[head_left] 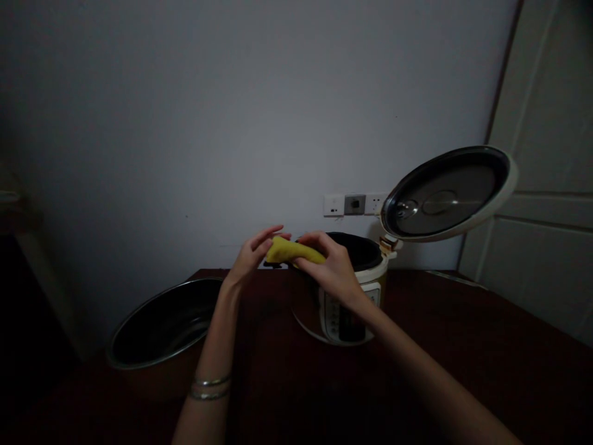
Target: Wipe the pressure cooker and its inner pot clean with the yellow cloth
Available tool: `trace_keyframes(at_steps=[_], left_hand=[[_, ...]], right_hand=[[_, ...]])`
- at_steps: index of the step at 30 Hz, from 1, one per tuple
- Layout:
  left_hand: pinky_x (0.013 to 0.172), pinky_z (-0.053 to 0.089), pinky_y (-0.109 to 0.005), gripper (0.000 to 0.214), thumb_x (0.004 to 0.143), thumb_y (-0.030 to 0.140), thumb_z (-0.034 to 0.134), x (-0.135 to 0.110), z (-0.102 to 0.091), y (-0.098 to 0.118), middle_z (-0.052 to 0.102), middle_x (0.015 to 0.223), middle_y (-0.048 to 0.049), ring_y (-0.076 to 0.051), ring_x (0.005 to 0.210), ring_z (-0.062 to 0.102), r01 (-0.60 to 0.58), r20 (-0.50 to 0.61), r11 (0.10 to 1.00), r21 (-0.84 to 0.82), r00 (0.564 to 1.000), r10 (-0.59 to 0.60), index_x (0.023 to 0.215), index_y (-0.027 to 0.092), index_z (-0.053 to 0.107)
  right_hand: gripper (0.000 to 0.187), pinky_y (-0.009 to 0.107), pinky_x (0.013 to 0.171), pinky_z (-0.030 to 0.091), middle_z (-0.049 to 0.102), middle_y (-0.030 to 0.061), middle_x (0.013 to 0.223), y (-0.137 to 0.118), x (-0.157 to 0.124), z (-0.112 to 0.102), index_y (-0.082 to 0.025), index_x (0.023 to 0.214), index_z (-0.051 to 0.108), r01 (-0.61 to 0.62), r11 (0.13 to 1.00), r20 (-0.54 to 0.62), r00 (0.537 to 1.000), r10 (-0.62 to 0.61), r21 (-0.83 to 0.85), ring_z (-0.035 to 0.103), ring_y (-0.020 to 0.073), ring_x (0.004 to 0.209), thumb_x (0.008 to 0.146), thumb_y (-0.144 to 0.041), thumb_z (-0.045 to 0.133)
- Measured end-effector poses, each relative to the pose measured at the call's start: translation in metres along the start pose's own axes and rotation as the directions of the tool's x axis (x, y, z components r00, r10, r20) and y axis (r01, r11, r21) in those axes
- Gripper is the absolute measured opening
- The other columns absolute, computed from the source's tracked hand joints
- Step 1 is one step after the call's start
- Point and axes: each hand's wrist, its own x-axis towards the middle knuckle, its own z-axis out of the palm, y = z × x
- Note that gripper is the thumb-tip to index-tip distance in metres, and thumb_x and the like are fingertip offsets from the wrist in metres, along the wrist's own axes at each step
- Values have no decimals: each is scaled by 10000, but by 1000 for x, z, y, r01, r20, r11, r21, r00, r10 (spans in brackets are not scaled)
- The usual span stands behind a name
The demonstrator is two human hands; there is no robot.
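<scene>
My right hand (334, 266) is closed round a folded yellow cloth (296, 250), thumb below and fingers on top. At the cloth's left end is my left hand (252, 253), its fingers stretched out and apart; whether they touch the cloth is hard to tell. Both hands are in front of the left rim of a rice cooker (377, 272), which has a white rim and a front control panel. Its round lid (447, 198) stands raised on a hinge at the right. The cooker's inside is dark.
A dark inner pot (152, 358) with a metal rim sits at the left, beside my left forearm. Everything stands on a dark red table (273, 383) against a pale wall. Wall sockets (334, 205) are behind the cooker, and a panelled door (546, 247) is at the right.
</scene>
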Motion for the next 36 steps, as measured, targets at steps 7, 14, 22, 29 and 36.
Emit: trace_keyframes(at_steps=[7,14,22,29,36], left_hand=[[698,496,-300,379,559,360,809,-6,40,8,671,838,-57,-214,802,617,11,25,993,114,1000,-14,848,159,668],[776,520,-311,346,627,318,724,6,22,3,649,896,-39,-171,823,624,-122,-478,992,9,871,112,913,169,600],[823,466,-301,264,552,95,626,61,-34,-62,680,867,-45,-243,979,595,111,-489,892,439,862,133,792,190,684],[649,500,-314,258,531,278,761,66,-20,-104,677,695,-61,-202,684,634,281,-270,930,235,939,-215,715,113,689],[653,482,-281,362,509,359,798,54,-21,-112,676,702,-44,-154,641,602,262,-268,952,158,939,-214,754,108,708]], right_hand=[[187,323,770,510,692,31,885,2,3,-24,-176,908,649,26,999,-13,1000,-27,-25,644,172,821,736,-246,667],[259,340,761,546,717,52,994,-11,-24,-85,-210,987,705,-21,987,58,998,31,-157,668,194,880,822,-364,578],[362,451,872,511,718,104,1011,101,-105,-150,-181,973,705,-257,838,-234,959,160,-482,674,281,920,808,-419,487],[728,482,1040,400,504,147,1361,159,-158,-119,-130,1406,405,-423,830,-70,901,428,-363,511,291,1229,769,-449,552],[810,486,1083,332,392,181,1431,158,-167,-110,-81,1450,304,-442,840,-59,892,448,-315,427,291,1295,776,-462,541]])
